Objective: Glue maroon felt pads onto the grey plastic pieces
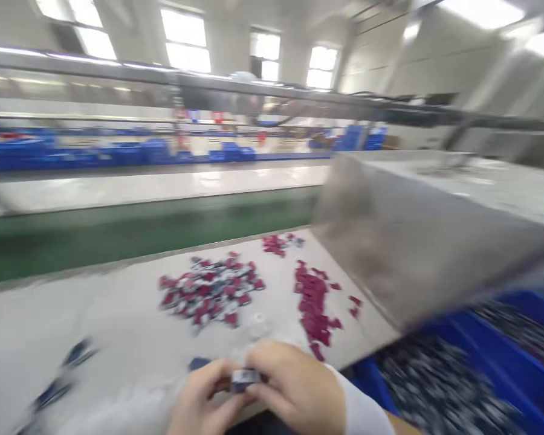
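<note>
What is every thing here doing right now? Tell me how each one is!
Left hand: fingers closed on the small blue-and-white part.
Right hand: fingers pinching the same part.
Small blue-and-white part: held between both hands, blurred.
Pile of small red and white pieces: loose, scattered on the pale worktable.
Strip of red pieces: lying loose.
Blue plastic bin: open, holding dark parts.

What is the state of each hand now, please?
Left hand: closed on the small dark part.
Right hand: closed on the same small dark part, from the other side.
</note>
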### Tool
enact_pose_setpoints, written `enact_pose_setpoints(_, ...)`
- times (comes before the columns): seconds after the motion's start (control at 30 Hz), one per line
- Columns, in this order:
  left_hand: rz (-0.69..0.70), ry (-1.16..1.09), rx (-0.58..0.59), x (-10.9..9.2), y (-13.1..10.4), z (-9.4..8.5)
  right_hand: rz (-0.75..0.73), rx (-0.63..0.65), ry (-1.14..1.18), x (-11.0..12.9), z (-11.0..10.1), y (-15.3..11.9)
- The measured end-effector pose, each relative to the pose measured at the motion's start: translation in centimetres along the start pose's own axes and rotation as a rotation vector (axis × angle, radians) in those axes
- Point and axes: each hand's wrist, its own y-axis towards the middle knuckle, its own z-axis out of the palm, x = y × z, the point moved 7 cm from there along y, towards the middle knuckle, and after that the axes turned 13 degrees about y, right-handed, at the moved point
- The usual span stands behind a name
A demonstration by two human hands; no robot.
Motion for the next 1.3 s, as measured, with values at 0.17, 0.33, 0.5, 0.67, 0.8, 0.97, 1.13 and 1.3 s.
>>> enact_pose_setpoints(0.17, -0.284, -0.327, 0.075, 0.8, -0.5, -0.5, 0.018, 0.037, 0.158, -1.2, -0.2, 0.0)
enact_pose_setpoints(0.33, -0.468, -0.647, 0.279, 0.1, -1.7, 1.0, 0.057, 0.126, 0.328, -0.2, -0.8, -0.5)
enact_pose_setpoints(0.5, -0.502, -0.663, 0.371, 0.3, -2.0, 1.5, 0.050, 0.158, 0.362, -0.6, -0.9, -0.3)
enact_pose_setpoints(0.67, -0.461, -0.576, 0.360, 0.1, -1.1, 1.4, 0.082, 0.137, 0.334, -1.7, -0.6, -0.3)
enact_pose_setpoints(0.8, -0.436, -0.522, 0.382, -0.1, -0.6, 1.3, 0.072, 0.100, 0.326, -2.1, -0.8, -0.3)
enact_pose_setpoints(0.97, -0.399, -0.485, 0.380, -0.2, -0.1, 1.5, 0.074, 0.099, 0.307, -2.6, -1.1, -0.4)
enact_pose_setpoints(1.13, -0.357, -0.430, 0.373, -0.4, 0.0, 1.9, 0.130, 0.131, 0.230, -3.2, -0.6, -0.7)
enact_pose_setpoints(1.3, -0.315, -0.304, 0.329, -0.6, 0.2, 1.9, 0.141, 0.118, 0.158, -3.3, -0.2, -0.5)
